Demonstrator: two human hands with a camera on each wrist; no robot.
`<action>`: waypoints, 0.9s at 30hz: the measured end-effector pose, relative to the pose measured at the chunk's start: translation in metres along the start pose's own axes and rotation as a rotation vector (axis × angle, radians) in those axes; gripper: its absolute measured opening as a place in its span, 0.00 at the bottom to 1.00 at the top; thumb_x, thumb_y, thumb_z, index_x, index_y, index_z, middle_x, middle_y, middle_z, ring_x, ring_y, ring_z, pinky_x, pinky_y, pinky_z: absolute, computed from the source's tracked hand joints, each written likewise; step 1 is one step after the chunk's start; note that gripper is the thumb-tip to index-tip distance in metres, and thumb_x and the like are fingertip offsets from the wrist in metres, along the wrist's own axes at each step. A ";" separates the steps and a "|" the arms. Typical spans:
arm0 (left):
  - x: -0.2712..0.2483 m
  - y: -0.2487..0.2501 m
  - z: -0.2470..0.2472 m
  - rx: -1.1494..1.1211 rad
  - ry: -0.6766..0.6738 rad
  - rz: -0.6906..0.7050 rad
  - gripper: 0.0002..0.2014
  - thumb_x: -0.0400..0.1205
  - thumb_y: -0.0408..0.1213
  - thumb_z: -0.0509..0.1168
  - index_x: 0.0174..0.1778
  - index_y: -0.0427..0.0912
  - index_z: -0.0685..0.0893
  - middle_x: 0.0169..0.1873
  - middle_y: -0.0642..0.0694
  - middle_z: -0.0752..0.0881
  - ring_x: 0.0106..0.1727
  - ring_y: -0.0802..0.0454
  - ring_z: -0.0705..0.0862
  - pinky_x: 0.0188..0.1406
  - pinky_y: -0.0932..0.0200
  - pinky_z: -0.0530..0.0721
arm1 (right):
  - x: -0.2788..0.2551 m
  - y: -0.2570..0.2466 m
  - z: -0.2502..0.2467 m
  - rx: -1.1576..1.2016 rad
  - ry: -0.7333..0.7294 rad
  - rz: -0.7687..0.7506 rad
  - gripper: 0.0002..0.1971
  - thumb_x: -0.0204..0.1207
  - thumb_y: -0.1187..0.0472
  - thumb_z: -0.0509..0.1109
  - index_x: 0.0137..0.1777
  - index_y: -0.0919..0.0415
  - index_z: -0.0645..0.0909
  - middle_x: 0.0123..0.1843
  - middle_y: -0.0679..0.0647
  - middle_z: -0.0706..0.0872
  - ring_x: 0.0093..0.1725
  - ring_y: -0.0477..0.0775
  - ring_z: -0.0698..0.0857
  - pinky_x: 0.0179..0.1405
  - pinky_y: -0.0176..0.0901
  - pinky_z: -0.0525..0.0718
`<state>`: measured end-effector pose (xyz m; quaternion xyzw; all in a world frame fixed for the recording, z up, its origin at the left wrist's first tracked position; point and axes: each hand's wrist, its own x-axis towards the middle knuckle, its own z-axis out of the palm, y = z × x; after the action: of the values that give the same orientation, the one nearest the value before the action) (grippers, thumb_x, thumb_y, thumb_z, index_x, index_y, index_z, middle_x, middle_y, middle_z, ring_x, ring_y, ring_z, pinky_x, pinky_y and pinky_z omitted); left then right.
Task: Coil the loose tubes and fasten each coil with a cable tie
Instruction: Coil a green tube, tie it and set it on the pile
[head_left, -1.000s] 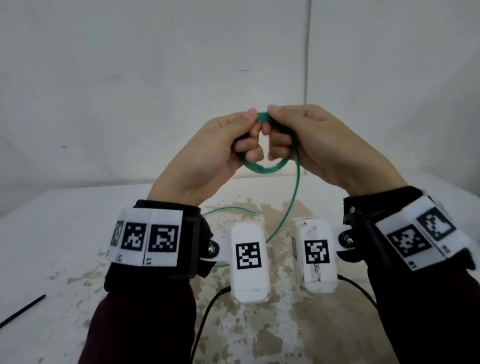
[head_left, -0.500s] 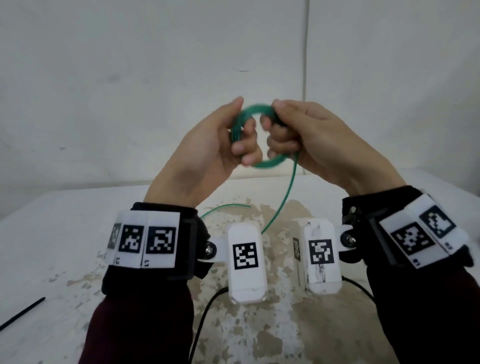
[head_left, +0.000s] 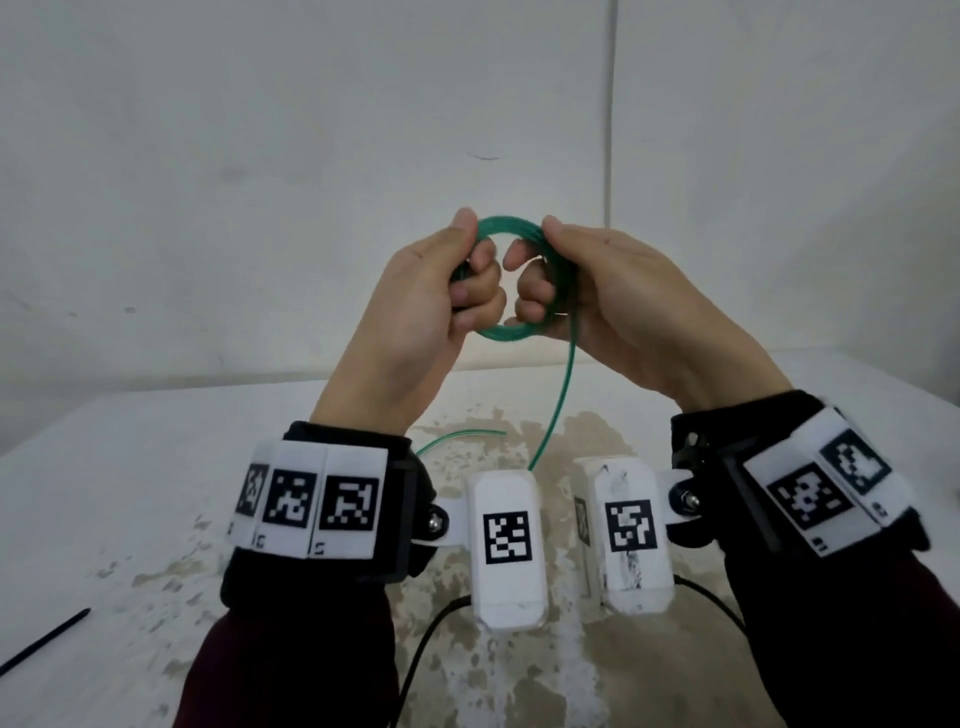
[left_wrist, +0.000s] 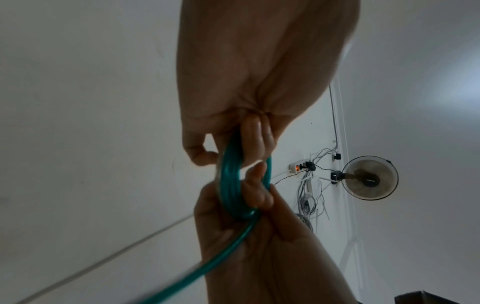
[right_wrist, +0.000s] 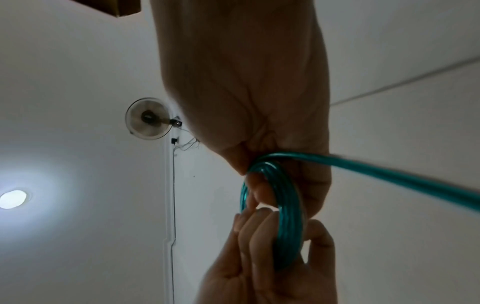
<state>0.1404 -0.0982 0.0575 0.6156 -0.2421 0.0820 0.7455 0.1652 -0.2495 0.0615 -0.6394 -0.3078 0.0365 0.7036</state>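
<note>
— How are the fingers placed at this moment?

— The coil of thin green translucent plastic tube (head_left: 511, 280) is pinched on both sides. On the left hand (head_left: 415, 317) the thumb is laid over the upper left arc, and the curled fingers (head_left: 480, 291) are hooked through the ring from inside. The right hand (head_left: 618, 306) is closed on the right arc in the same manner, thumb above and fingers folded inside. In both wrist views several turns are seen lying tightly together under the fingertips.

— And where is the coil held?

— It is kept in the air between the two hands, well above the white stained table (head_left: 130, 467), with its flat face turned toward the person.

— Which relation matters for the coming move?

— The loose tail of the tube (head_left: 558, 400). It leaves the coil at the lower right, just under the right hand, and runs down and slightly left until it is hidden behind the white wrist camera (head_left: 506, 551). A free end (head_left: 462, 435) is seen lying on the table. The right hand is therefore nearer to the tail, so probably the next turn is fed by it while the ring is steadied by the left.

— Is a cable tie seen?

— Only a thin black strip (head_left: 44, 644) lies far left on the table; whether it is a tie cannot be told.
</note>
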 end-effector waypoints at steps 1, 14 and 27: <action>0.001 0.000 0.000 -0.032 0.016 -0.003 0.20 0.90 0.41 0.47 0.31 0.42 0.68 0.20 0.52 0.61 0.21 0.58 0.58 0.24 0.65 0.57 | 0.000 0.000 -0.001 0.012 0.002 0.002 0.20 0.88 0.57 0.50 0.42 0.63 0.79 0.26 0.50 0.73 0.29 0.49 0.76 0.38 0.38 0.82; -0.003 0.004 -0.004 0.051 -0.039 -0.030 0.20 0.89 0.42 0.51 0.30 0.41 0.71 0.19 0.52 0.60 0.21 0.56 0.58 0.22 0.66 0.61 | -0.003 -0.001 0.008 -0.004 -0.024 -0.017 0.21 0.88 0.53 0.51 0.34 0.59 0.71 0.23 0.48 0.65 0.24 0.49 0.69 0.38 0.39 0.83; -0.003 0.001 -0.003 0.070 -0.072 -0.148 0.20 0.88 0.44 0.52 0.30 0.41 0.70 0.18 0.52 0.61 0.20 0.55 0.61 0.22 0.67 0.63 | -0.003 0.001 0.000 -0.179 -0.035 -0.016 0.18 0.88 0.55 0.52 0.37 0.59 0.73 0.22 0.43 0.64 0.23 0.46 0.66 0.38 0.36 0.80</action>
<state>0.1382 -0.0948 0.0563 0.6601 -0.2195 0.0131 0.7183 0.1633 -0.2510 0.0595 -0.6965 -0.3271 0.0145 0.6385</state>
